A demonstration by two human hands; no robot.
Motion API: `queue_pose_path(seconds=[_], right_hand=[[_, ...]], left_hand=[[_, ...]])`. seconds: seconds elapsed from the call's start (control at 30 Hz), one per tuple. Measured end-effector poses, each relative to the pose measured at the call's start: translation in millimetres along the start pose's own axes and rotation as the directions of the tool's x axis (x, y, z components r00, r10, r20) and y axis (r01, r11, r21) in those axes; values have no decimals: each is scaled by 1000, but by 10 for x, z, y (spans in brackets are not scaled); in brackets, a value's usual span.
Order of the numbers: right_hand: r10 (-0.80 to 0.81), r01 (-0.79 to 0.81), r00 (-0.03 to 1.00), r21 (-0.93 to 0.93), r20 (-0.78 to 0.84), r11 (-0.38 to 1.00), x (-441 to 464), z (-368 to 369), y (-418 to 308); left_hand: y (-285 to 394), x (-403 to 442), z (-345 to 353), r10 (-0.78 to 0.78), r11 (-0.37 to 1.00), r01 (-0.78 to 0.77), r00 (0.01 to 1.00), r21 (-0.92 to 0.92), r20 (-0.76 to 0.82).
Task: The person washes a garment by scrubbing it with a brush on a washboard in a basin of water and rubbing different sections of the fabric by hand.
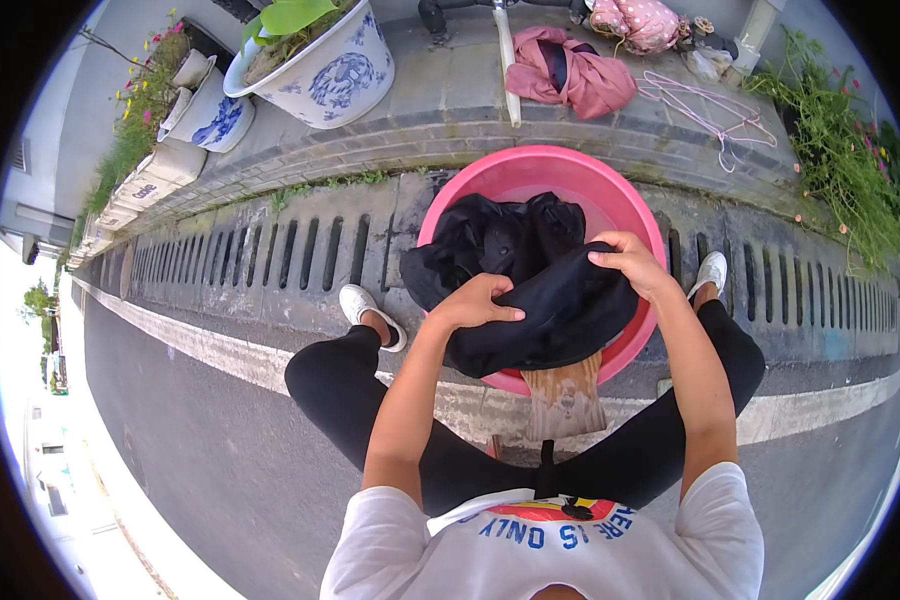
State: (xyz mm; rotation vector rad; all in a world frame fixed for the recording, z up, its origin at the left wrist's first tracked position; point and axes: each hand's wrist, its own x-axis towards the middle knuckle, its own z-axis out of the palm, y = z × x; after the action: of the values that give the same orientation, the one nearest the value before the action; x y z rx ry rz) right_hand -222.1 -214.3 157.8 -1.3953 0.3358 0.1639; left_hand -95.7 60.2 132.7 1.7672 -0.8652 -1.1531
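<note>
A wet-looking black garment (560, 315) lies bunched over a pink plastic basin (630, 192), partly hanging over its left rim. My left hand (475, 302) grips the near left part of the cloth, thumb on top and fingers hidden under it. On the other side my right hand (630, 265) pinches the garment's upper right edge. A wooden washboard (562, 400) leans out over the basin's near rim, its upper part covered by the cloth. Some pale water shows inside the basin behind the garment.
Slotted drain covers (310, 255) run beneath the basin. Behind it, a raised kerb holds a pink cloth bundle (575, 75), wire hangers (710, 115) and a blue-and-white flowerpot (330, 75). Green plants (840, 160) grow at the right. My white shoes (370, 315) flank the basin.
</note>
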Motion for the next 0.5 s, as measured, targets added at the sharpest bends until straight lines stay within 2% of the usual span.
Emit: queue_pose_path(seconds=[0.03,0.07,0.1,0.17,0.3,0.4,0.5], right_hand=[[-6,7,1000,37,-15,999,-14,-7,12],[-13,15,1000,72,-27,997,-29,-6,22],[-20,24,999,107,-37,994,-35,1,29],[-52,53,999,95,-16,994,-17,-15,119],[-164,170,984,92,-70,981,17,96,150],[-137,176,972,208,-190,962,-12,195,17],[-40,55,997,255,-63,965,-84,264,-194]], left_hand=[[-21,-44,-54,-13,992,10,1000,123,22],[-37,-78,-79,-74,986,84,995,144,-72],[-45,-90,-86,-52,998,48,984,-31,-168],[21,-106,-117,-53,931,-82,934,-356,-353],[135,-78,-146,62,720,-354,889,-596,-454],[143,8,-60,76,733,-373,876,-569,-475],[158,91,-13,79,751,-402,843,-524,-533]])
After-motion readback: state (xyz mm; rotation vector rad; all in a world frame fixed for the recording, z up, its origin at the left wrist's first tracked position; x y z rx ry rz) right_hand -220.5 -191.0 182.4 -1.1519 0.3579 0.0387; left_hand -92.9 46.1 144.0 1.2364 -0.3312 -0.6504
